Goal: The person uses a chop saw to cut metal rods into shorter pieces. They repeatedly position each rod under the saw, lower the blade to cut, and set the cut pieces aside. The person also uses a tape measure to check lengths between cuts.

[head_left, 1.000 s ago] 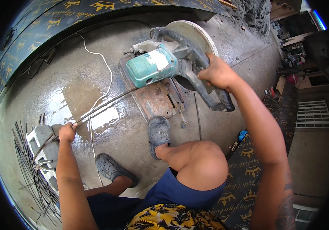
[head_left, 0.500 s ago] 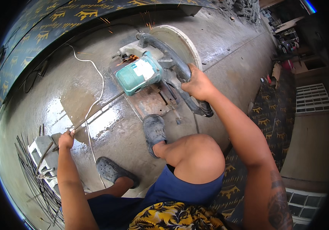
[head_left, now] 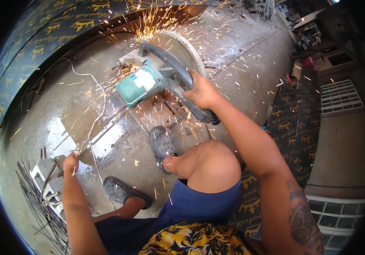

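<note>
My right hand (head_left: 202,90) is closed around the black handle (head_left: 178,70) of a chop saw with a teal motor (head_left: 136,87). Behind the handle sits the saw's large round guard (head_left: 187,49), and its rusty metal base (head_left: 153,114) rests on the floor. Bright sparks (head_left: 148,27) burst from the far side of the saw and scatter widely. At the lower left, my left hand (head_left: 70,163) grips a thin metal rod (head_left: 104,131) that runs across toward the saw. The rod's far end and the cutting point are hidden behind the motor.
A white cord (head_left: 104,95) winds over the wet concrete floor between the hands. Several thin metal rods (head_left: 31,193) lie by a grey block (head_left: 42,170) at the left. My clogs (head_left: 163,146) are close to the saw base. Printed dark panels (head_left: 59,32) edge the far left.
Sparks have grown from a few streaks to a wide shower. The saw and my right hand appear slightly farther left, with the view shifted too. Both hands keep their holds.
</note>
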### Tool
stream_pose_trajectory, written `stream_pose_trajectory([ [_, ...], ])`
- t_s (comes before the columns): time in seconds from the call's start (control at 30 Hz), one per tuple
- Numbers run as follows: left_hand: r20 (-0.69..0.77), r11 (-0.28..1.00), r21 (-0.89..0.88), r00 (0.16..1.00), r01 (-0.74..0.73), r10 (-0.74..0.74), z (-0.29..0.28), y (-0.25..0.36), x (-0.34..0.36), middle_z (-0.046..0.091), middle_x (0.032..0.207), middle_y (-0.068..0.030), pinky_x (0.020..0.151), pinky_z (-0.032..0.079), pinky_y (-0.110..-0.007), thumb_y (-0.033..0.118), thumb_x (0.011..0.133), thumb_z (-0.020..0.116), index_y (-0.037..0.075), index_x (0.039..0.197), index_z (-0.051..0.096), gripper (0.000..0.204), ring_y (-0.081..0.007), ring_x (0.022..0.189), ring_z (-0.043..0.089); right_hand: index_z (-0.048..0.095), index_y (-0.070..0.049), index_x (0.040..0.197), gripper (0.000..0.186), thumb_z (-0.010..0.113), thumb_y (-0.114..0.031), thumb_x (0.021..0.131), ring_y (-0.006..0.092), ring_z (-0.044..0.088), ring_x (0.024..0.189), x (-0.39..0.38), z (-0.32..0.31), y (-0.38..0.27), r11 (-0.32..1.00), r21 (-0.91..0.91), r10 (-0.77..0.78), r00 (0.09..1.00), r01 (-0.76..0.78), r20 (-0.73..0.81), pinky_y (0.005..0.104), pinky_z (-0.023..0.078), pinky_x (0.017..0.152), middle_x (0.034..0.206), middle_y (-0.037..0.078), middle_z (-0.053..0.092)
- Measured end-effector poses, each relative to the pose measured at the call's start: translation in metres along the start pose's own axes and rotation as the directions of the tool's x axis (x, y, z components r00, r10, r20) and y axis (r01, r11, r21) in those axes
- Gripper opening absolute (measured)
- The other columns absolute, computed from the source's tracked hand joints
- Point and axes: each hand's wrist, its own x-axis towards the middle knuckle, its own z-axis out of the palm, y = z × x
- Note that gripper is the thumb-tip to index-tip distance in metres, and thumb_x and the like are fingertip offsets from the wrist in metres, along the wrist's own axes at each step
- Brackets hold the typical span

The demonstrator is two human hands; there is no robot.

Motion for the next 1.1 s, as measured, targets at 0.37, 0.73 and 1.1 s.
stream_pose_trajectory([
  [0.37, 0.063, 1.000, -0.013, 0.998, -0.005, 0.006, -0.004, -0.004, 0.003, 0.066, 0.124, -0.0285, 0.101, 0.047, -0.053, 0.059, 0.106, 0.037, 0.005, 0.124, 0.066, 0.064, -0.0464, 0.120, 0.061, 0.044, 0.008, 0.146, 0.079, 0.072, -0.017, 0.075, 0.0374, 0.070, 0.104, 0.003, -0.006, -0.005, 1.000, 0.021, -0.003, 1.000, 0.003, 0.007, 0.0408, 0.054, 0.094, 0.113, 0.031, 0.068],
  [0.73, 0.074, 0.999, -0.014, 0.997, 0.032, -0.031, -0.026, 0.003, -0.009, 0.067, 0.125, -0.0274, 0.102, 0.048, -0.052, 0.059, 0.105, 0.039, 0.004, 0.119, 0.069, 0.065, -0.0444, 0.120, 0.062, 0.039, 0.007, 0.149, 0.083, 0.073, -0.015, 0.077, 0.0362, 0.070, 0.105, 0.002, 0.009, 0.008, 0.997, 0.054, 0.059, 0.997, -0.061, 0.041, 0.0409, 0.053, 0.095, 0.115, 0.031, 0.068],
  [1.1, 0.059, 1.000, 0.020, 0.998, 0.025, -0.026, -0.040, 0.008, -0.019, 0.067, 0.121, -0.0302, 0.102, 0.048, -0.052, 0.059, 0.104, 0.040, 0.001, 0.124, 0.067, 0.067, -0.0463, 0.119, 0.062, 0.049, 0.008, 0.135, 0.067, 0.075, -0.013, 0.076, 0.0235, 0.070, 0.064, 0.049, -0.068, -0.061, 1.000, 0.000, -0.012, 0.984, 0.012, 0.178, 0.0372, 0.056, 0.058, 0.087, 0.019, 0.071],
])
